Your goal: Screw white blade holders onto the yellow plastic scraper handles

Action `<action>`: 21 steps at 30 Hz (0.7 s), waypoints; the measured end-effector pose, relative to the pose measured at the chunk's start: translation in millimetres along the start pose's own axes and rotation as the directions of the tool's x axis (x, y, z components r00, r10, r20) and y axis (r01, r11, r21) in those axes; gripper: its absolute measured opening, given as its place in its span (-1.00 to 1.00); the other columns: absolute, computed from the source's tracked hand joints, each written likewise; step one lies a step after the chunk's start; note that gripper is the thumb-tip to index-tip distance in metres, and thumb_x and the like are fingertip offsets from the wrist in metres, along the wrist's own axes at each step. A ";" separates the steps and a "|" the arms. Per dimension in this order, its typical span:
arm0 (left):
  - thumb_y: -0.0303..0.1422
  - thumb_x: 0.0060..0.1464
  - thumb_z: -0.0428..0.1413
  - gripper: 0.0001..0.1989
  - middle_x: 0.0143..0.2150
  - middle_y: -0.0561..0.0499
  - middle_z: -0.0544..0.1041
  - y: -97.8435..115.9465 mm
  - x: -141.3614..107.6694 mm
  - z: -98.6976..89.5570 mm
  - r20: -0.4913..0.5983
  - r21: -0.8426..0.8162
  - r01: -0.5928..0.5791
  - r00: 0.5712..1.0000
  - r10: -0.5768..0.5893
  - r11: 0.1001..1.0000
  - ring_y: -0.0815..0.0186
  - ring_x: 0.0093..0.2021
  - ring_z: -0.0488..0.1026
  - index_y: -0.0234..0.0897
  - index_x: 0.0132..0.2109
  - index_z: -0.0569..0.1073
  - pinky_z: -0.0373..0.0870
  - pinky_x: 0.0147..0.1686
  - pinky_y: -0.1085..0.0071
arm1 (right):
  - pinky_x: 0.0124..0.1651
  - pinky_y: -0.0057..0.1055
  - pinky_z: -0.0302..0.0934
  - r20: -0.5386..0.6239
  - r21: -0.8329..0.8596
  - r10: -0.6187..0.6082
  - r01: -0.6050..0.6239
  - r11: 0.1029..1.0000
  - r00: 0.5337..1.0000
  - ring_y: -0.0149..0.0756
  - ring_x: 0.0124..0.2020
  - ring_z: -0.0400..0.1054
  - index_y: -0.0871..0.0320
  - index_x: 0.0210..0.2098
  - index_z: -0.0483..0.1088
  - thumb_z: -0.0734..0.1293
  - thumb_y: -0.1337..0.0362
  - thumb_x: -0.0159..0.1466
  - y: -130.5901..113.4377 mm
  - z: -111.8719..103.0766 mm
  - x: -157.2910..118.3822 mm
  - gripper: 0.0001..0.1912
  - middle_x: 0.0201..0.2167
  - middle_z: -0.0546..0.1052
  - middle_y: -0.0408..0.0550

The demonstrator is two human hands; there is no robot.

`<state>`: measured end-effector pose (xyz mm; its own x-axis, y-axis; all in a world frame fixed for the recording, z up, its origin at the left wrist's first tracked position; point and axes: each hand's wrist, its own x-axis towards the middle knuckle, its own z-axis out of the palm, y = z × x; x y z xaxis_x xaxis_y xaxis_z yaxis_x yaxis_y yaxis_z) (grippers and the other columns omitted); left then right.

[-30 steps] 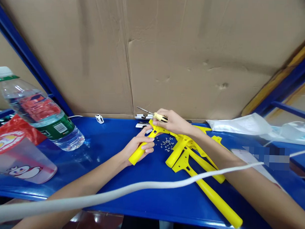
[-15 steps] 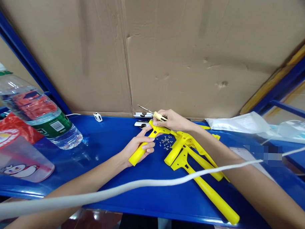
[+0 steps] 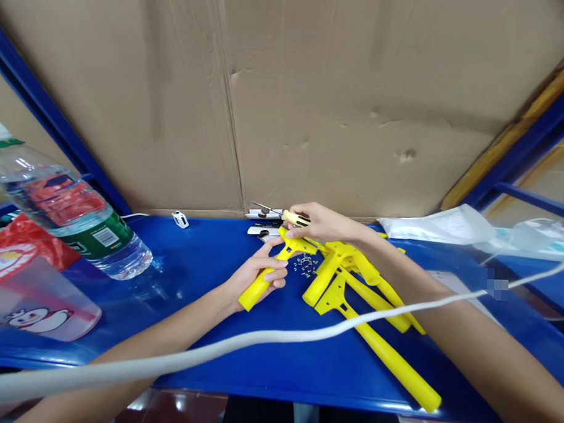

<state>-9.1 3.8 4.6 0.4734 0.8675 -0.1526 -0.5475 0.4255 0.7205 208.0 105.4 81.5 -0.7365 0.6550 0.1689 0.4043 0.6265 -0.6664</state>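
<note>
My left hand (image 3: 256, 275) is wrapped round the handle of a yellow plastic scraper (image 3: 254, 289), whose wide head points away from me. In my right hand (image 3: 321, 222) is a screwdriver (image 3: 295, 218) with a cream and black handle; its thin shaft points left, above the scraper's head. My right fingertips are close to that head, and I cannot tell whether they touch it. Small screws (image 3: 305, 265) lie scattered on the blue table just right of the held scraper. A pile of more yellow scrapers (image 3: 337, 290) rests under and beside my right forearm.
Flat metallic and white pieces (image 3: 264, 214) lie against the cardboard wall (image 3: 285, 113). A water bottle (image 3: 105, 233) and a plastic cup (image 3: 52, 302) stand at left on the blue table (image 3: 192, 245). A white cable (image 3: 259, 343) crosses in front. White packets (image 3: 439, 224) lie right.
My hands keep the same hold on the scraper and the screwdriver. The screwdriver's shaft has tipped slightly flatter, and the scraper's head has shifted a little. The whole view has moved slightly.
</note>
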 end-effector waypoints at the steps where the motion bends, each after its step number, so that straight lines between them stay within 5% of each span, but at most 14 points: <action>1: -0.64 0.03 0.38 -0.30 -0.24 0.13 0.54 -0.3 -0.2 0.3 0.010 0.013 0.001 1.000 -0.001 1.000 0.61 -0.61 0.17 -0.12 0.26 0.41 0.21 -0.48 0.53 | -0.17 -0.28 0.20 0.017 0.002 0.001 -0.001 1.000 1.000 -0.23 -0.24 0.37 0.10 -0.20 0.47 0.49 0.06 0.34 -0.4 -1.7 -1.0 -0.74 -0.25 0.56 -0.10; 14: -0.60 0.02 0.38 -0.17 -0.19 0.09 0.62 -2.6 -0.5 1.5 0.075 0.108 0.015 0.997 -0.023 0.994 0.61 -0.62 0.18 -0.06 0.38 0.36 0.26 -0.47 0.51 | -0.17 -0.25 0.13 0.051 -0.260 0.019 -0.005 0.966 0.999 -0.15 -0.24 0.42 0.09 -0.18 0.43 0.48 0.04 0.40 -14.7 -11.6 -8.7 -0.72 -0.20 0.61 0.00; 21: -0.62 0.02 0.39 -0.23 0.01 -0.02 0.66 1.0 -3.3 6.3 0.019 0.035 -0.029 0.999 0.028 0.999 0.65 -0.61 0.19 -0.08 0.34 0.42 0.29 -0.46 0.52 | -0.23 -0.19 0.15 -0.218 -0.375 0.045 -0.126 0.918 0.975 -0.13 -0.28 0.41 0.06 -0.18 0.39 0.27 -0.24 0.54 -39.3 -49.3 -36.5 -0.52 -0.20 0.61 0.04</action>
<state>-6.9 -0.2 10.1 0.4709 0.8741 -0.1192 -0.5364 0.3909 0.7480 245.7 77.8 137.3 -0.5818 0.7587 0.2929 0.6674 0.6512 -0.3611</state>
